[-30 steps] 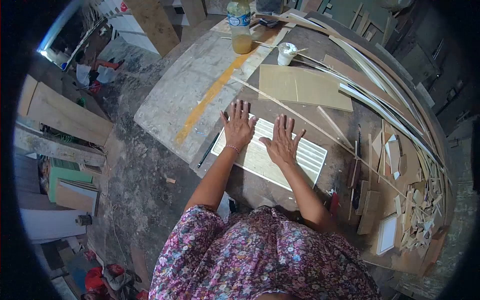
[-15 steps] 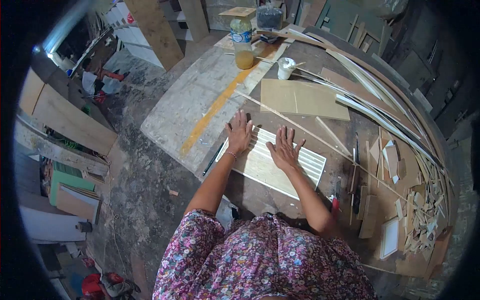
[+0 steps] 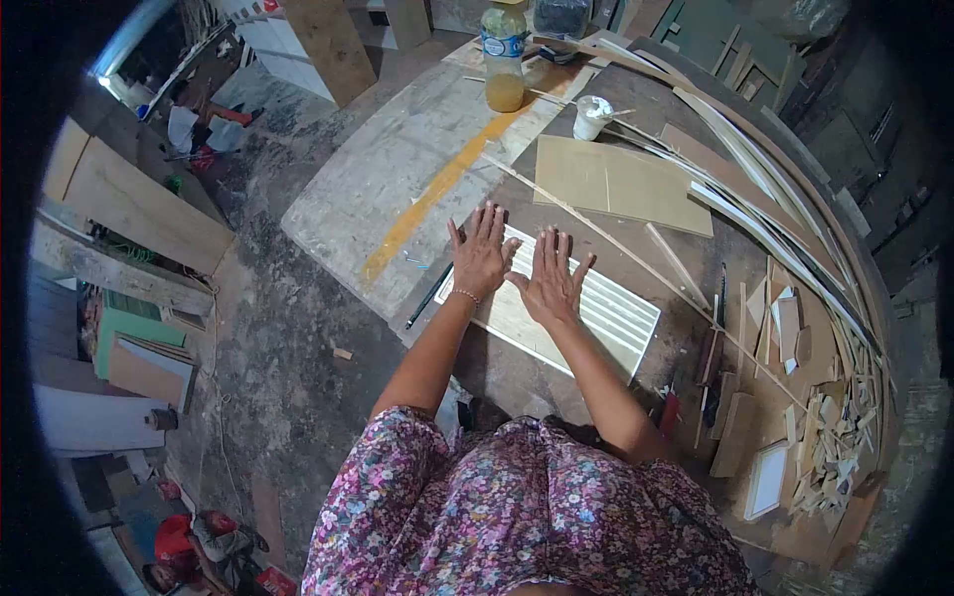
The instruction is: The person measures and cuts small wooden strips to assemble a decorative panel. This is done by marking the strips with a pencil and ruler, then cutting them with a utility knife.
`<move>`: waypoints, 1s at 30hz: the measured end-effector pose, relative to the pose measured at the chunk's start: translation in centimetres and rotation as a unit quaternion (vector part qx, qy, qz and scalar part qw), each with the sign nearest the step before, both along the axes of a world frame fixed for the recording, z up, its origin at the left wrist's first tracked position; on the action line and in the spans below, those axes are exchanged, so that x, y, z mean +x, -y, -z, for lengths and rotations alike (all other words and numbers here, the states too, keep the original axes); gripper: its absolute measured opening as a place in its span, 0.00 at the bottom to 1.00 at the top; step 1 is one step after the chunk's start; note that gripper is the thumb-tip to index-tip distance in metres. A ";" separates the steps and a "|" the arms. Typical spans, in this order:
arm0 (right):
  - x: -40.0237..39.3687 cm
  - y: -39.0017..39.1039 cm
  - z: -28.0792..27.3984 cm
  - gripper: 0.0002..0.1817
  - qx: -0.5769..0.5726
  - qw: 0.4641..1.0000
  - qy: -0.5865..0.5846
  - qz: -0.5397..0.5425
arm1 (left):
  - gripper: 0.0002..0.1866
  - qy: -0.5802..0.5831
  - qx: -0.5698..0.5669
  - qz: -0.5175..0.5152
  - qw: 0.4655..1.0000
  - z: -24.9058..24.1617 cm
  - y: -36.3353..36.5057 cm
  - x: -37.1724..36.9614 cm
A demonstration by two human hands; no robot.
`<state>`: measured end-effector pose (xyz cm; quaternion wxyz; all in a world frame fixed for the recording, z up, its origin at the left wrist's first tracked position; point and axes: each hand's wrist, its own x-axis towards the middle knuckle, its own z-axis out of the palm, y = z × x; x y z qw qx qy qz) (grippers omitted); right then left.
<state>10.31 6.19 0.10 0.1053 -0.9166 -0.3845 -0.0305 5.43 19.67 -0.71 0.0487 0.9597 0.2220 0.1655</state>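
A rectangular wooden panel (image 3: pixel 532 336) with pale parallel strips across its far part lies on the workbench (image 3: pixel 363 199) in front of me. My left hand (image 3: pixel 481 260) rests palm down on its left end, fingers stretched out. Close beside it, my right hand (image 3: pixel 552 284) lies flat on the strips with its fingers spread, the thumb almost meeting the left hand. Neither hand grips anything. Along the panel's left end lies a dark pen-like stick (image 3: pixel 429 296). The hands cover some of the strips.
A thin wooden strip (image 3: pixel 586 221) and a plywood sheet (image 3: pixel 616 184) lie beyond the panel. Farther back stand a white cup (image 3: pixel 592 119) and a bottle (image 3: pixel 504 74). Wood offcuts (image 3: pixel 830 447) and a red-handled tool (image 3: pixel 670 409) are at right. People sit on the floor at left.
My right hand has slid left along the panel, closer to my left hand. The left hand stays flat near the left end. The camera view has shifted slightly.
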 end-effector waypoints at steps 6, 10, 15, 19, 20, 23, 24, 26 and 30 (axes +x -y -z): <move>0.1 0.1 0.1 0.51 0.010 1.000 -0.009 -0.003 | 0.32 -0.014 -0.023 0.003 1.000 -0.3 0.0 0.0; 0.1 0.1 0.1 0.50 0.017 1.000 0.001 -0.004 | 0.31 -0.045 -0.017 -0.001 0.999 -0.1 -0.1 0.0; 0.0 0.2 0.0 0.50 0.034 0.999 -0.009 -0.005 | 0.29 -0.059 -0.033 0.010 0.998 0.0 -0.7 0.1; 0.0 0.3 -0.5 0.50 0.023 0.999 -0.024 -0.006 | 0.32 -0.063 0.014 0.014 0.998 0.2 -0.4 -0.1; -0.1 0.3 -0.6 0.49 0.020 1.000 -0.020 -0.007 | 0.35 -0.034 0.030 0.012 0.999 0.4 -0.3 -0.1; -0.1 0.4 -0.7 0.49 0.013 1.000 -0.024 -0.009 | 0.36 -0.043 0.025 0.005 0.999 0.0 0.0 0.0; -0.1 0.4 -0.6 0.48 0.011 0.999 -0.028 -0.010 | 0.36 -0.042 0.020 0.004 0.999 0.0 0.0 0.0; 0.1 0.3 -0.5 0.46 0.016 0.999 -0.034 -0.008 | 0.36 -0.033 0.019 0.007 0.999 0.2 -0.1 0.0; 0.8 0.9 -1.1 0.47 0.038 0.994 -0.105 0.004 | 0.36 -0.067 -0.001 -0.001 0.998 0.2 -0.5 0.3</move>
